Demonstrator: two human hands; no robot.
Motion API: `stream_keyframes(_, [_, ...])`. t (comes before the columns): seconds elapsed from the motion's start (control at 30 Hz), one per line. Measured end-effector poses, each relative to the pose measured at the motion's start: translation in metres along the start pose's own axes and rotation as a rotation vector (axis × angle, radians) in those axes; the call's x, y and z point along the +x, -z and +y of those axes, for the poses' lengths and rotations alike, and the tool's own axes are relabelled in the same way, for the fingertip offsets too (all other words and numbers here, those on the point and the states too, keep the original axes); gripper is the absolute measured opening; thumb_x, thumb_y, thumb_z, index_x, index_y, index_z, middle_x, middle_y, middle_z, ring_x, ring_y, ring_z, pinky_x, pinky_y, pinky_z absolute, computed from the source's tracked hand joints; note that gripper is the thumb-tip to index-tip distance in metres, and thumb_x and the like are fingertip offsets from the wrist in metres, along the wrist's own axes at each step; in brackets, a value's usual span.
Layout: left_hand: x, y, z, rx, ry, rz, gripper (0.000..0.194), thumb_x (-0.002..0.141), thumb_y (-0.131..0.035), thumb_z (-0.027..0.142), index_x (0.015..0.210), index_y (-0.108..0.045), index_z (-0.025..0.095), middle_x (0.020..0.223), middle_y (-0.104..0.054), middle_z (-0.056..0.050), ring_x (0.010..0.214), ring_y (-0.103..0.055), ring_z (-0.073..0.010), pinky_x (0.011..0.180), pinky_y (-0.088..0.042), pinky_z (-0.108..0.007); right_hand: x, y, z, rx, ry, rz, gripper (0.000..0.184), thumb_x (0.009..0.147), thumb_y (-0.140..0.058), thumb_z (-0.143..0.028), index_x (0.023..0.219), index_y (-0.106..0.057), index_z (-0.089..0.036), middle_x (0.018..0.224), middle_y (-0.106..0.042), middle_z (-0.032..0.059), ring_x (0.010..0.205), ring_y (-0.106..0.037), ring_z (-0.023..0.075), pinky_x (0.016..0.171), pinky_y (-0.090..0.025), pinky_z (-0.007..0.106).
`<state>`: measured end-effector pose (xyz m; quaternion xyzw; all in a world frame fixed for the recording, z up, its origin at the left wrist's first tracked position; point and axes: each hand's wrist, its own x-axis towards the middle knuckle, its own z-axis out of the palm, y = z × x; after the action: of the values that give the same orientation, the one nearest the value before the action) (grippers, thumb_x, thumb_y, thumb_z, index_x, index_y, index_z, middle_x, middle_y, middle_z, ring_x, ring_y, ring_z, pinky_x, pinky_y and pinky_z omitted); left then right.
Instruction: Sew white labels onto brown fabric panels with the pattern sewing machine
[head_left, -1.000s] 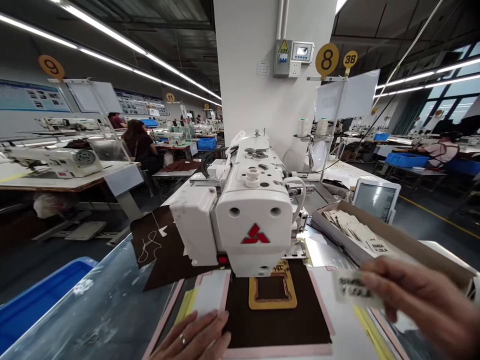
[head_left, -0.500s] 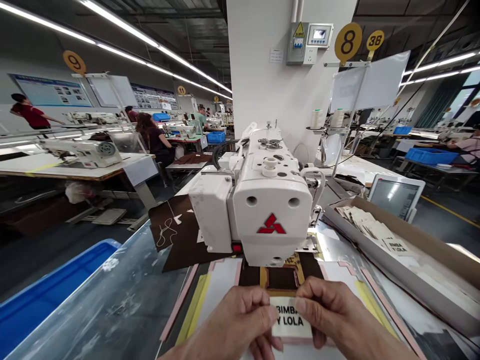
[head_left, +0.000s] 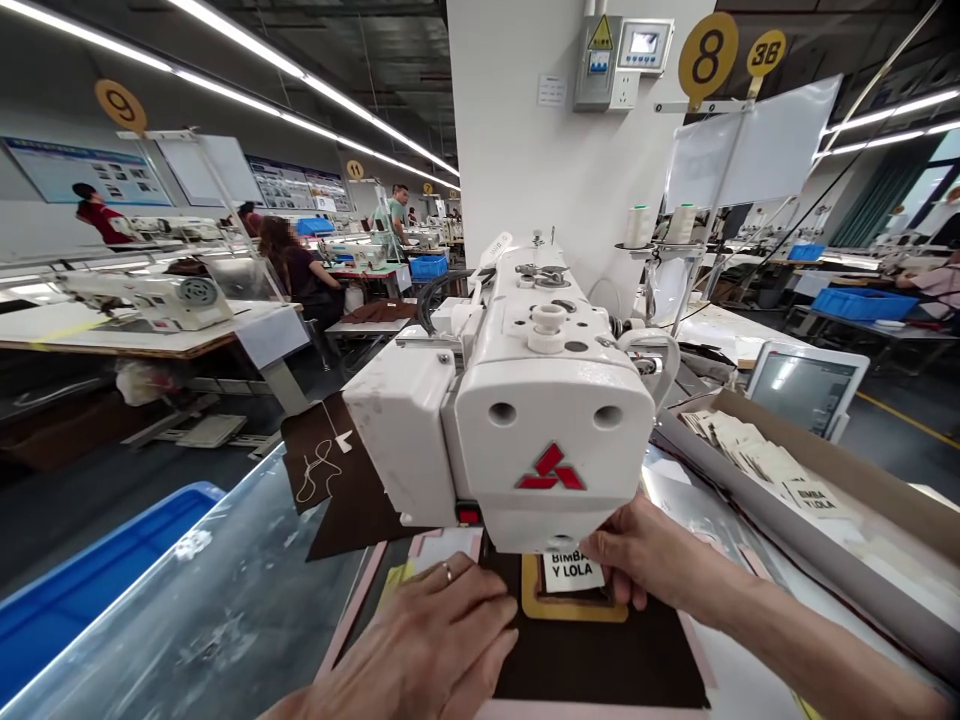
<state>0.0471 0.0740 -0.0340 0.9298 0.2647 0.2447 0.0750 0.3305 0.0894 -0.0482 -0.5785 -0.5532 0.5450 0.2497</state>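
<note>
I have the right hand (head_left: 651,552) pinching the right edge of a white BIMBA Y LOLA label (head_left: 571,572), over the opening of a yellow frame (head_left: 574,609) beneath the sewing machine head (head_left: 555,440). My left hand (head_left: 427,635) lies open, palm down, fingers slightly bent, at the left side of the dark brown fabric (head_left: 600,662). To the right I see an open box (head_left: 739,518) holding more labels.

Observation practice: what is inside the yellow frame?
Brown material shows inside the yellow frame, partly covered by the white label in the right hand; the machine hides the frame's far part.
</note>
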Motion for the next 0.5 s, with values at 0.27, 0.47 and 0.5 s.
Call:
stream_keyframes(0.27, [0.004,-0.006,0.004,0.296,-0.038,-0.142,0.028,0.105,-0.049,0.023,0.128,-0.063,0.018,0.097,-0.074,-0.005,0.084,-0.073,-0.0251,0.076,-0.062,-0.040,-0.003,-0.006,0.001,-0.080,0.026,0.021,0.014,0.092,-0.057,-0.029,0.082,-0.056,-0.020,0.059,-0.053,-0.0064,0.048,-0.055,0.0098,0.043,-0.041,0.019])
stream_keyframes(0.47, [0.007,-0.016,-0.007,0.252,-0.068,-0.271,0.033,0.108,-0.043,0.023,0.139,-0.053,0.015,0.083,-0.072,-0.002,0.066,-0.073,-0.0227,0.055,-0.054,-0.036,-0.008,-0.009,-0.005,-0.115,0.075,0.012,0.016,0.095,-0.055,-0.029,0.081,-0.053,-0.021,0.069,-0.052,-0.0059,0.053,-0.055,0.0094,0.045,-0.041,0.019])
stream_keyframes(0.5, [0.010,-0.016,-0.007,0.237,-0.063,-0.293,0.034,0.107,-0.044,0.023,0.140,-0.051,0.016,0.081,-0.071,0.000,0.065,-0.072,-0.0226,0.054,-0.052,-0.036,-0.008,-0.008,-0.005,-0.121,0.077,0.005,0.017,0.095,-0.054,-0.029,0.081,-0.053,-0.021,0.068,-0.052,-0.0060,0.053,-0.055,0.0096,0.045,-0.041,0.019])
